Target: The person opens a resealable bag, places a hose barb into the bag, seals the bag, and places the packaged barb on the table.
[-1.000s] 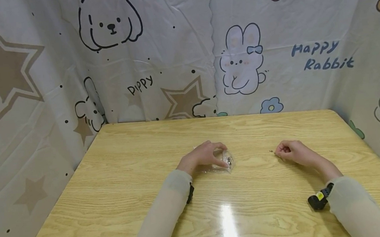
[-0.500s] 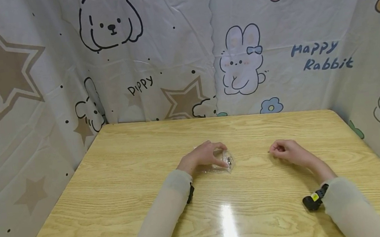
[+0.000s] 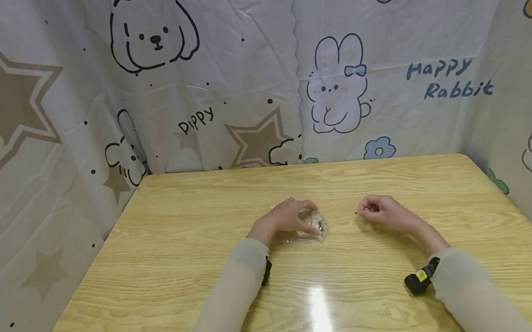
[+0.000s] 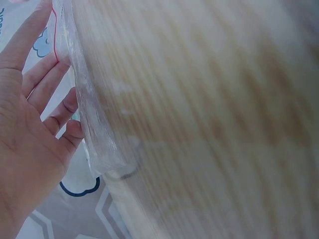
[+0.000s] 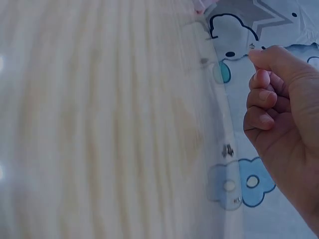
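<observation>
Table: a pale wooden top (image 3: 348, 270) with long grain lines, its far corners rounded, fills the lower part of my view.
Shine: a white streak of light (image 3: 321, 315) lies on the wood nearest me, between my arms.
Back cloth: a creased white sheet (image 3: 255, 55) hangs behind the far edge, printed with a dog's head (image 3: 155, 35), a white rabbit (image 3: 337, 87), a brown star (image 3: 257, 139) and a blue flower (image 3: 378, 148); the blue lettering (image 3: 450, 79) reads "Happy Rabbit".
Side cloths: similar printed sheets hang along both sides, a large star (image 3: 13, 91) on the left one.
My left hand (image 3: 286, 216): thumb and fingers curve in a wide C, holding the bag, towards the middle of the table.
Bag: clear plastic (image 3: 323, 235), lying on the wood under my left hand, with a red line (image 4: 56, 35) along it and small metal bits (image 3: 321, 226) inside.
My right hand (image 3: 382, 211): to the right of the bag and apart from it, fingers tucked in, thumb and forefinger pinching a small metal piece.
Metal piece (image 5: 252, 46): at my right fingertips, too small to name.
Loose bit: another bit of metal (image 5: 228, 150) shows on the table in the right wrist view.
Wrists: pale sleeves (image 3: 470, 285), with a black camera (image 3: 418, 283) at my right cuff.
</observation>
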Motion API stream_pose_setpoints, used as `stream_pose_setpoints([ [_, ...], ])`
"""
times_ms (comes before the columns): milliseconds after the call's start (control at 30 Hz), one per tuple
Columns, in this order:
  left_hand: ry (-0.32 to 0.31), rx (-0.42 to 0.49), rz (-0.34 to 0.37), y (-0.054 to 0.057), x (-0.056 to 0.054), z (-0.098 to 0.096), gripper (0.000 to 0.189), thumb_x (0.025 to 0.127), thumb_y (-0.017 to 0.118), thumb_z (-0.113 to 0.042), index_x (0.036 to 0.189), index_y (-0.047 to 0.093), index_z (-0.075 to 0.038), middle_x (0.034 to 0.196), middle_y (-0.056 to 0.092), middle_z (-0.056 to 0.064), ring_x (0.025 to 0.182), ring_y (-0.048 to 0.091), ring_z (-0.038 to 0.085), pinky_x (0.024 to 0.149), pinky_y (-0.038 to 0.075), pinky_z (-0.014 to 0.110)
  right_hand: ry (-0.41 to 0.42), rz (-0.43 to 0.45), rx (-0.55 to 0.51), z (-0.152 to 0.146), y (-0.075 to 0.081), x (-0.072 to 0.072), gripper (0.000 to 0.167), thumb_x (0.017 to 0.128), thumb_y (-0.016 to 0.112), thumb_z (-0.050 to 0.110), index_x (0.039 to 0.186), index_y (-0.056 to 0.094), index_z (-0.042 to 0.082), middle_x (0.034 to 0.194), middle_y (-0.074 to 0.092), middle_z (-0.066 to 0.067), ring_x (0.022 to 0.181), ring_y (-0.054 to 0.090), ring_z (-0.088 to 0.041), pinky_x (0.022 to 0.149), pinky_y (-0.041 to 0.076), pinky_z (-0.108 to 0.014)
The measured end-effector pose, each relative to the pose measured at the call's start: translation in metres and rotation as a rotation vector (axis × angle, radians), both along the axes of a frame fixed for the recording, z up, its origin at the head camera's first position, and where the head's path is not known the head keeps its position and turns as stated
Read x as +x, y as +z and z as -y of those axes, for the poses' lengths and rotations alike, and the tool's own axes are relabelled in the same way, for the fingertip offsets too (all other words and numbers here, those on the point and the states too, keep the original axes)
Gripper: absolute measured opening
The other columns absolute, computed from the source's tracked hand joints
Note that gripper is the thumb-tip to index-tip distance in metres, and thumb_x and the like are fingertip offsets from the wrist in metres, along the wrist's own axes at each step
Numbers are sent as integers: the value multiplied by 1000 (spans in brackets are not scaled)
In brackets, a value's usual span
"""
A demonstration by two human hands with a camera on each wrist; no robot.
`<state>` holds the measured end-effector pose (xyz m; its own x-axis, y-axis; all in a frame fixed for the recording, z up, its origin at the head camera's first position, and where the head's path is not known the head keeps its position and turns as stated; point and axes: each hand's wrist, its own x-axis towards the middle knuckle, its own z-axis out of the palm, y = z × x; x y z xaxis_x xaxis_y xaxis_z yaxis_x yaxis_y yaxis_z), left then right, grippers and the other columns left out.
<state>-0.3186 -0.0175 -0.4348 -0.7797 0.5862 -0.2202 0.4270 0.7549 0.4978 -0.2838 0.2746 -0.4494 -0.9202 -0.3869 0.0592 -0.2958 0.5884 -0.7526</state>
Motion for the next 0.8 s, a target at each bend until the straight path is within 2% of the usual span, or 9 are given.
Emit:
stream_pose_setpoints([
  [267, -4, -14, -13, -2, -1, -1, 66, 77, 76, -55, 136, 53, -34, 140, 54, -3, 119, 47, 16, 110, 40, 40, 23, 6, -32, 34, 2, -5, 13, 96, 60, 10, 97, 66, -2, 87, 60, -9, 72, 45, -5, 62, 40, -18],
  [500, -2, -24, -19, -1, 0, -1, 66, 78, 75, -56, 136, 53, -34, 137, 55, -3, 116, 48, 16, 107, 42, 39, 28, -30, -35, 62, 1, -13, 12, 96, 61, 13, 97, 66, 1, 85, 60, -7, 73, 47, -7, 63, 40, -19],
  [633, -4, -22, -18, -1, -1, -1, 67, 78, 75, -57, 136, 53, -35, 137, 55, -3, 114, 48, 15, 106, 42, 39, -21, -35, -5, 61, 0, -12, 11, 96, 61, 13, 97, 66, 4, 84, 59, -5, 74, 47, -11, 63, 40, -21],
  [800, -10, -9, -16, -2, -3, -1, 67, 77, 76, -56, 136, 54, -34, 135, 55, -4, 111, 48, 15, 105, 42, 38, -82, -17, 4, 46, -1, -10, 12, 97, 61, 17, 99, 67, 6, 84, 57, -4, 75, 47, -13, 64, 41, -22],
])
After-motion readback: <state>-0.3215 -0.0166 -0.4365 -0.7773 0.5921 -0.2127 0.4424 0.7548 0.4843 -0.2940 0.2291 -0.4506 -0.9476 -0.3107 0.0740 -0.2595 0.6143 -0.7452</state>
